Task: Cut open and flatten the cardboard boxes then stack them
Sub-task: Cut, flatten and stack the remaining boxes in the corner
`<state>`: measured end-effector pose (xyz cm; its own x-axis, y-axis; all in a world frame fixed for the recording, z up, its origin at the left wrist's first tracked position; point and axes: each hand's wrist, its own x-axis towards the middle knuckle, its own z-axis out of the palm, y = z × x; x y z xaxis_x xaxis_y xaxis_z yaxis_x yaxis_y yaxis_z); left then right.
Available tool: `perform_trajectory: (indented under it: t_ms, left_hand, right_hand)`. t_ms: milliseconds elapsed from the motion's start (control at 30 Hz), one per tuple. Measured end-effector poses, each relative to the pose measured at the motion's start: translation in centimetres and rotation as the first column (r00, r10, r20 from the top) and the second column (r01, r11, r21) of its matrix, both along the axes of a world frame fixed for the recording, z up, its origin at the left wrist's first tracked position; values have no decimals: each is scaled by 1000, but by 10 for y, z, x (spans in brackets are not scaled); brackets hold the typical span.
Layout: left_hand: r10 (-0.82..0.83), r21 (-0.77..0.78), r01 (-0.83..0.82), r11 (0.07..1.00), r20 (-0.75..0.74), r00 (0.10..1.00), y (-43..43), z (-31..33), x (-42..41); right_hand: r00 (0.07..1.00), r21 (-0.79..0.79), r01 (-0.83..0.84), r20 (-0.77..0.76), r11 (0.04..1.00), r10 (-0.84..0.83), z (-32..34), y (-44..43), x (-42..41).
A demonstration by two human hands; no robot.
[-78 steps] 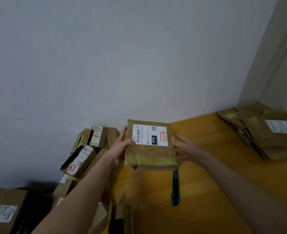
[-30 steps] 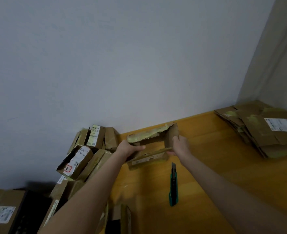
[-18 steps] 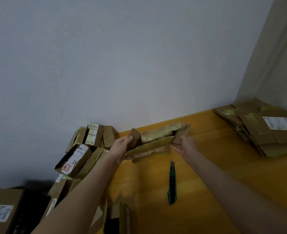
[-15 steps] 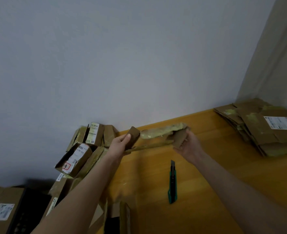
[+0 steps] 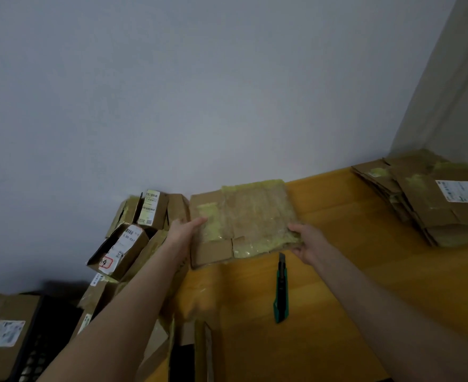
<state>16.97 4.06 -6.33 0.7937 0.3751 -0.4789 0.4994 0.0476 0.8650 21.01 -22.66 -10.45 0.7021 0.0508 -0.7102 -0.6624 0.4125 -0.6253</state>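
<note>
We hold one flattened box point(image 5: 243, 221) at 12 o'clock on the counter point(image 5: 337, 293), against the wall. Our left hand point(image 5: 186, 231) pinches its left edge and our right hand point(image 5: 308, 242) grips its near right corner, thumb on top. We judge this one is cut and flat, with only stacking left. The stack of flattened boxes point(image 5: 431, 210) waits at 2 o'clock, well apart. A pile of uncut boxes point(image 5: 133, 235) at 9 o'clock shows much work remains. The sheet lies nearly level, taped face up. Its long axis seems to run 9 to 3 o'clock, its flaps pointing at 6. The knife point(image 5: 281, 288) lies untouched just beside its near edge.
</note>
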Motion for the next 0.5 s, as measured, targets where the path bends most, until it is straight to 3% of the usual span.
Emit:
perform_trajectory:
  t_ms: [67,100,200,300,400,500]
  left_hand:
    - [17,7,-17,1000,-94,995,8,0,0]
    - [32,44,-28,999,-86,996,12,1,2]
    - [56,231,-49,972,-25,998,23,3,5]
    - [-31,441,72,895,-99,995,31,-1,3]
    - [-82,436,184,881,-242,967,22,-21,-4]
    - [-90,391,204,898,-291,953,-1,-46,-9]
  right_hand:
    - [995,-57,-86,44,995,88,-3,8,-3]
    - [983,-160,-152,73,975,166,-5,12,-4]
    - [918,-568,-289,64,770,391,-14,25,-5]
    - [910,-642,-294,39,708,413,-25,31,-5]
    - [912,-677,-292,15,675,409,-36,29,-7]
    - [910,-722,-274,19,635,415,-46,23,-10]
